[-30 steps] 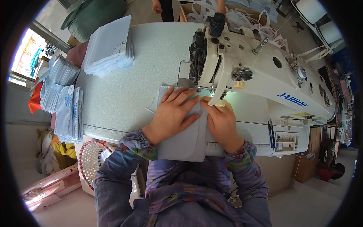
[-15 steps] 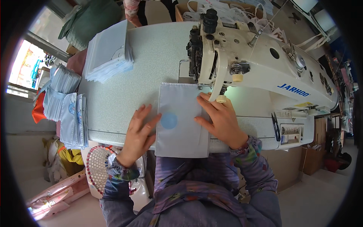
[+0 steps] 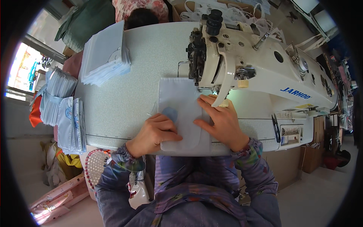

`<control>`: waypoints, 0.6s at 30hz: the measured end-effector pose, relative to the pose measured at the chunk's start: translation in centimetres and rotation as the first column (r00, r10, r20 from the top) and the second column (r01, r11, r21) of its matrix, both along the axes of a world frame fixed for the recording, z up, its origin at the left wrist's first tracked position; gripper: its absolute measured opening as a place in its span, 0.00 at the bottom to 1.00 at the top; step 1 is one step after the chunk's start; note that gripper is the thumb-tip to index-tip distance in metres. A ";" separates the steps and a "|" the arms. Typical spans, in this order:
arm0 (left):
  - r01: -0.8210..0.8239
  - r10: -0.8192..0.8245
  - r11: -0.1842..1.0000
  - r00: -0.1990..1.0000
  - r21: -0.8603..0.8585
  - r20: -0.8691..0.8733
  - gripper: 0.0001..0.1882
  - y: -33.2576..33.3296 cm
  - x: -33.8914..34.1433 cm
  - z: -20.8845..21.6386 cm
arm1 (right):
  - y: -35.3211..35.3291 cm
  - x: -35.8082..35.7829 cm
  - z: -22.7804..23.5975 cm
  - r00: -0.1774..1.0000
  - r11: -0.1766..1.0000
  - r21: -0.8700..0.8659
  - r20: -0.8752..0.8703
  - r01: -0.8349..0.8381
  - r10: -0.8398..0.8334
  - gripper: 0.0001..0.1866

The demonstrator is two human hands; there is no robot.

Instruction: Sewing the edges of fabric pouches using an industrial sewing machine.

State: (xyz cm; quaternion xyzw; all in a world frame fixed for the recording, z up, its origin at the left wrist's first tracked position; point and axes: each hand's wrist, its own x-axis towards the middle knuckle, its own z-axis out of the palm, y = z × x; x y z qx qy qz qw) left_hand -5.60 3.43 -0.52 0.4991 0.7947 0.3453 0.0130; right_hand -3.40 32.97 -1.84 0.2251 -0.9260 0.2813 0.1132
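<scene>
A pale blue-white rectangular fabric piece (image 3: pixel 181 98) lies on the sewing machine table, its upper right edge at the needle area of the cream sewing machine (image 3: pixel 261 56). A round blue patch shows on its left part. My left hand (image 3: pixel 157 132) is closed with curled fingers at the fabric's lower left edge, thumb on top. My right hand (image 3: pixel 223 123) rests on the fabric's right edge just below the presser foot, fingers stretched out and thumb apart. The machine head hides the needle.
A stack of folded pale fabric (image 3: pixel 104 56) lies at the table's far left, with tied bundles (image 3: pixel 58 98) beyond the left edge. Black thread snips (image 3: pixel 276 128) lie by a bobbin tray (image 3: pixel 291 135) at right. Across the table a person in a floral top (image 3: pixel 145 9) bends down.
My left hand has gone from spread fingers beside the fabric to a closed grip at its lower left edge. The right hand stays nearly in place. The person opposite has leaned further into view.
</scene>
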 end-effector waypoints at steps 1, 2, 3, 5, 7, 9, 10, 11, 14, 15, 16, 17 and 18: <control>-0.003 0.003 1.000 1.000 -0.001 0.011 0.15 0.0 -0.5 -0.2 | 0.1 0.0 -0.1 1.000 1.000 -0.001 -0.009 -0.001 0.001 0.32; -0.004 0.004 1.000 1.000 0.002 0.011 0.15 0.1 -1.0 -0.3 | 0.1 0.0 -0.1 1.000 1.000 -0.002 -0.019 -0.002 0.002 0.33; -0.006 0.006 1.000 1.000 0.003 0.008 0.13 0.2 -1.4 -0.3 | 0.1 0.0 -0.1 1.000 1.000 0.001 -0.020 -0.004 0.004 0.33; -0.009 0.009 1.000 1.000 0.009 0.004 0.11 0.4 -2.3 -0.4 | 0.1 0.0 0.0 1.000 1.000 0.003 -0.020 -0.004 0.004 0.33; -0.038 0.038 0.999 0.999 -0.015 0.021 0.12 0.6 -3.1 -0.5 | 0.1 -0.1 0.0 1.000 1.000 0.006 -0.017 -0.006 0.006 0.32; -0.046 0.046 0.999 0.999 0.003 0.006 0.12 0.6 -4.2 -0.7 | -0.1 -0.1 0.2 1.000 1.000 0.008 -0.014 -0.010 0.010 0.32; -0.050 0.051 0.999 0.999 0.020 -0.007 0.12 0.7 -4.8 -1.0 | -0.1 -0.1 0.2 1.000 1.000 0.007 -0.013 -0.011 0.011 0.32; -0.053 0.053 0.998 0.999 0.025 -0.009 0.12 0.7 -5.3 -1.2 | -0.1 -0.1 0.3 1.000 1.000 0.005 -0.011 -0.012 0.012 0.32; -0.072 0.072 0.997 0.997 0.020 0.011 0.12 0.8 -6.6 -1.5 | -0.2 0.0 -0.1 0.999 1.000 -0.015 -0.049 -0.021 0.021 0.32; -0.074 0.075 0.997 0.997 0.027 -0.003 0.11 1.0 -7.0 -1.5 | -0.1 0.0 -0.1 0.998 1.000 -0.013 -0.053 -0.028 0.027 0.32; -0.073 0.074 0.997 0.997 0.033 -0.016 0.11 1.1 -7.3 -1.6 | -0.1 0.0 -0.1 0.998 1.000 -0.007 -0.060 -0.023 0.022 0.31; -0.076 0.076 0.997 0.997 0.034 -0.020 0.11 1.2 -7.6 -1.6 | -0.1 0.0 -0.1 0.998 1.000 -0.003 -0.066 -0.017 0.017 0.31; -0.080 0.081 0.996 0.997 0.044 -0.004 0.11 1.3 -7.9 -1.7 | -0.2 0.0 -0.1 0.997 1.000 -0.002 -0.070 -0.019 0.019 0.31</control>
